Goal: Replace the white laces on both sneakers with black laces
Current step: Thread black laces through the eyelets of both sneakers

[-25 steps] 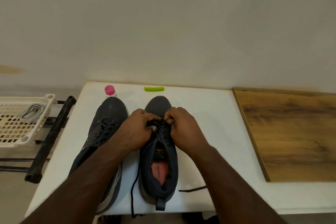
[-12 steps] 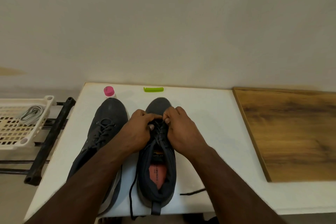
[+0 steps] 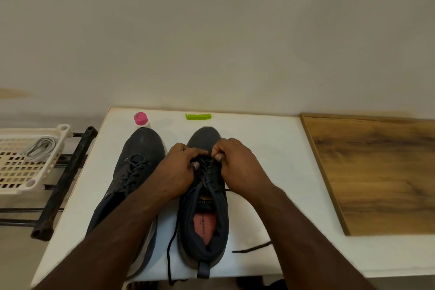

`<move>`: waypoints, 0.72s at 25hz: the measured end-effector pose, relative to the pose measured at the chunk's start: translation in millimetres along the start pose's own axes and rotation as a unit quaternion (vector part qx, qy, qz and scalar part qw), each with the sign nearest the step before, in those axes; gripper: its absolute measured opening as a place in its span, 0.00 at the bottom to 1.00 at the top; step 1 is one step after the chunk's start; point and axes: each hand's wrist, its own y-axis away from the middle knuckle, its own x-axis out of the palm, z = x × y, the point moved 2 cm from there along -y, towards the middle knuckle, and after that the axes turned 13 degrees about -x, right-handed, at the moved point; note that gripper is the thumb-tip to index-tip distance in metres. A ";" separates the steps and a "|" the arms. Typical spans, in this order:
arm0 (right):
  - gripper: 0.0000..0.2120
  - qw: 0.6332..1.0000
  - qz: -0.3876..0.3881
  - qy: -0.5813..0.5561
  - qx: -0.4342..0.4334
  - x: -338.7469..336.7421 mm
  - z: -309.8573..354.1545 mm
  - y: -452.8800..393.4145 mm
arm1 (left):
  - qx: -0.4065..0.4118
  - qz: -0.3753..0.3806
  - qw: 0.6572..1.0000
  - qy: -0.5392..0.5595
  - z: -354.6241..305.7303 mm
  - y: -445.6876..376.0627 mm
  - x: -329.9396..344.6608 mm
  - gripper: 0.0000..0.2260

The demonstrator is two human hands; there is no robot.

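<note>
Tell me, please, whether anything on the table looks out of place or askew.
Only the black lace on the right sneaker: one loose end trails off the table's near edge, and the other end lies loose beside the heel. Otherwise nothing stands out.

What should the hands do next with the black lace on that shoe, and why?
Probably pull the slack through. Both hands, left hand and right hand, pinch the black lace low on the right sneaker, and its loose ends trail off the table. The top eyelets look unlaced.
</note>
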 end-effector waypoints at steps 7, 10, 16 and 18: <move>0.07 1.000 0.003 0.004 0.011 -0.6 -0.3 1.9 | 0.012 0.006 1.000 -0.003 -0.2 -0.6 0.7 0.19; 0.08 1.000 -0.003 0.016 -0.007 0.7 3.3 1.0 | 0.009 0.005 1.000 -0.007 1.1 -2.1 1.5 0.19; 0.09 1.000 0.001 0.016 0.014 -1.5 -3.2 0.5 | 0.000 0.001 1.000 0.006 4.1 -2.8 1.3 0.18; 0.08 0.999 -0.028 0.018 0.007 0.2 -1.8 0.4 | -0.003 0.003 1.000 0.002 4.2 -3.7 1.6 0.18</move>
